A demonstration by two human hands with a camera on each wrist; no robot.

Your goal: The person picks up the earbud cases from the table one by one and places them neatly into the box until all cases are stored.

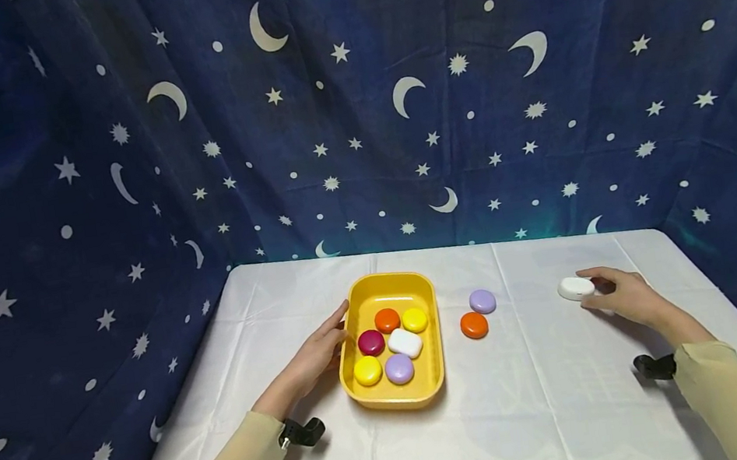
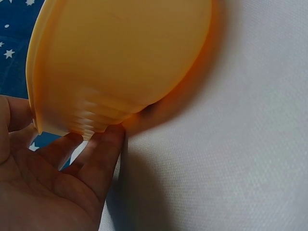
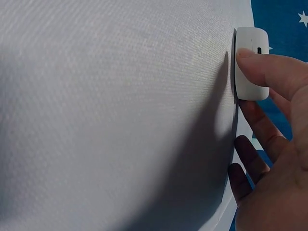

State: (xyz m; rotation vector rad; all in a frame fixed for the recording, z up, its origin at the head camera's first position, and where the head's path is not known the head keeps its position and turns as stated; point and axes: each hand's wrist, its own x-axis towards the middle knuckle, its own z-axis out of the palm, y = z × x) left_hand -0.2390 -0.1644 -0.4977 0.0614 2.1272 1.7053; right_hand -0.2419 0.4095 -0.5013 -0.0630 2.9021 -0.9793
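Observation:
My right hand [image 1: 629, 297] pinches a white oval case [image 1: 575, 288] on the right side of the table, thumb on the near side. In the right wrist view the case [image 3: 252, 65] sits at the tablecloth and shows a small dark slot; the other fingers spread below it. My left hand [image 1: 315, 355] touches the left wall of a yellow tray [image 1: 397, 397], its fingertips against the ribbed side in the left wrist view. Inside the tray lie several glossy rounded pieces: orange [image 1: 387, 320], yellow [image 1: 368, 370], dark red [image 1: 371, 342], lilac [image 1: 399, 369] and a white rounded block [image 1: 405, 343].
Right of the tray, a lilac disc [image 1: 482, 301] and an orange disc [image 1: 474, 324] lie close together on the white tablecloth [image 1: 482, 434]. A dark blue curtain [image 1: 351, 107] with moons and stars hangs behind the table and at both sides.

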